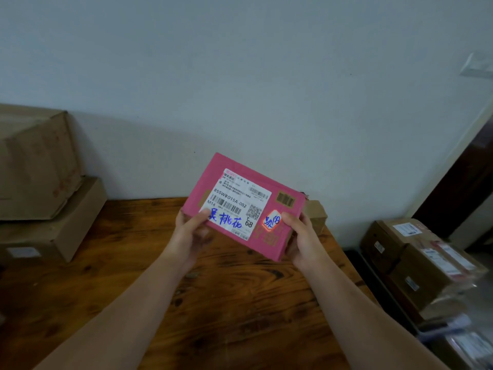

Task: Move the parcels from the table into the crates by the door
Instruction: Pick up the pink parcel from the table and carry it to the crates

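Observation:
A flat pink parcel (pixel 213 180) with a white shipping label and blue handwriting is held up above the wooden table (pixel 229 297), tilted toward me. My left hand (pixel 189 233) grips its lower left corner, thumb lying on the label. My right hand (pixel 302 241) grips its lower right corner, thumb on top. A small brown box (pixel 317 213) sits on the table behind the parcel, partly hidden. To the right, below table level, a pile of brown parcels (pixel 421 263) lies by a dark door (pixel 464 188); whether a crate holds them is hidden.
Two large cardboard boxes are stacked at the table's left end, the upper one (pixel 34 166) tilted on the lower one (pixel 53 231). A pale wall (pixel 240 76) runs right behind the table. A wall switch plate (pixel 477 65) is at upper right.

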### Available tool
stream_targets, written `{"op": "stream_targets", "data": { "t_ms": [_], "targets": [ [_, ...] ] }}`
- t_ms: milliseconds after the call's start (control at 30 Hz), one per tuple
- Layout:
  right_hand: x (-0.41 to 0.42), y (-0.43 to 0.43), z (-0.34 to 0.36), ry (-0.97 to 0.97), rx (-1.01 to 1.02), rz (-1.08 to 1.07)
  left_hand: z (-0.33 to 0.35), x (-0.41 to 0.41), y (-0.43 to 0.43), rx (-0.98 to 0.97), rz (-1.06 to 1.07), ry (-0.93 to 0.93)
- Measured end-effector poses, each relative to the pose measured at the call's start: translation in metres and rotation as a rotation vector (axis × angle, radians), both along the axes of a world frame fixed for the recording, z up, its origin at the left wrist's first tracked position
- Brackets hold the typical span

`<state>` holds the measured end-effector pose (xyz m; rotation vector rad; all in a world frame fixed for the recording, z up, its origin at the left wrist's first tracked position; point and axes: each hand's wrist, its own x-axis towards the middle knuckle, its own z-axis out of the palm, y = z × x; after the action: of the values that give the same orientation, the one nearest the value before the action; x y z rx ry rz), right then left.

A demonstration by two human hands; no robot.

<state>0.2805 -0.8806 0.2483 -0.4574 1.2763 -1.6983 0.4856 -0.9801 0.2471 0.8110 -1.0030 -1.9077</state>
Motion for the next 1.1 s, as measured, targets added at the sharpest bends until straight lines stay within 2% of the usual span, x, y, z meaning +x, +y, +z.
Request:
{"op": "stream_targets", "data": {
  "t_ms": [267, 600, 833, 1100],
  "targets": [
    [0.012, 0.018, -0.015, -0.117, -0.008, -0.019, -0.004, -0.03, 0.021, 0.07, -0.069, -0.031],
    [-0.015, 0.07, -0.027, -0.101, 0.008, -0.106, -0.009, -0.064, 0.046, 0.088, -0.19, -0.071],
    [-0.085, 0.159, -0.021, -0.049, 0.015, -0.205, -0.006, -0.137, 0.106, -0.024, -0.315, -0.157],
    [-0.207, 0.314, -0.044, -0.076, 0.09, -0.328, -0.036, -0.273, 0.248, 0.069, -0.384, -0.151]
  ]
}}
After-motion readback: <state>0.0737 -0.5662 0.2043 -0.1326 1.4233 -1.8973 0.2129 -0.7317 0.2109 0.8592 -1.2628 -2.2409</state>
